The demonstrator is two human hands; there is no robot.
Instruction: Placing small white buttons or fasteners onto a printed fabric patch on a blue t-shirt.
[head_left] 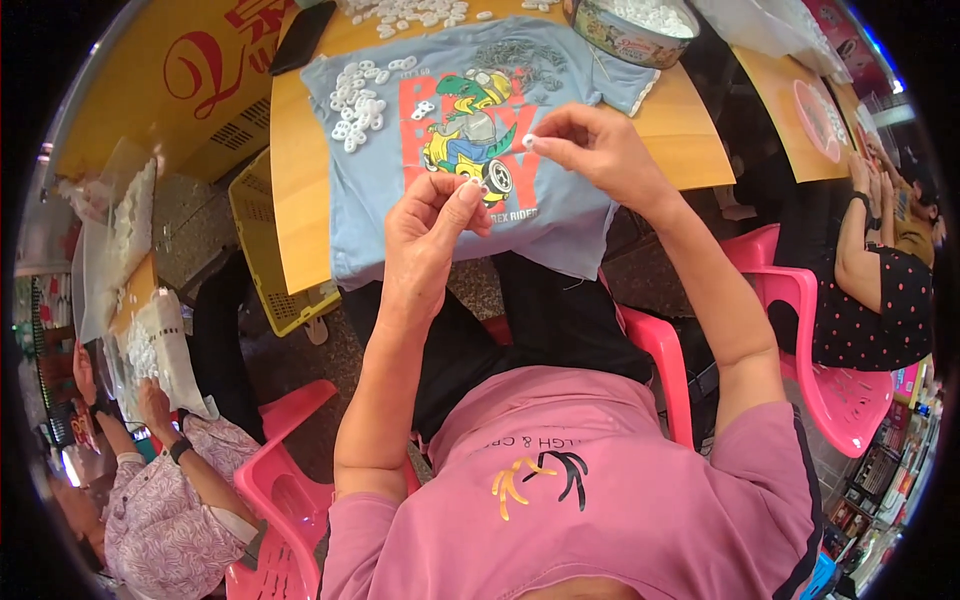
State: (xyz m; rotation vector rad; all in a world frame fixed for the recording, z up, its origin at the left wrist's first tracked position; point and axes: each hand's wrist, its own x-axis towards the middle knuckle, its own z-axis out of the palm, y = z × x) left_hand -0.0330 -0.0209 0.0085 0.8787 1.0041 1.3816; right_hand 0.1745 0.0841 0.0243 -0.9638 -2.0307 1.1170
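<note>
My left hand (435,215) pinches a small white plastic piece (476,184) between thumb and forefinger, above the printed dinosaur on a blue T-shirt (360,215) spread over the table edge. To its right, my right hand (590,150) pinches another small white piece (529,141) at its fingertips. On the shirt's left side lies a pile of white oval pieces with holes (358,105). One joined white piece (424,107) sits apart on the print. Small grey parts (520,65), too fine to name, are scattered at the shirt's far right.
A round tin (635,35) of white pieces stands at the far right, and more white pieces (410,12) lie along the far side. A dark phone (304,37) rests at the far left. A yellow crate (265,240) is below the table. Other people sit at both sides on pink chairs (830,390).
</note>
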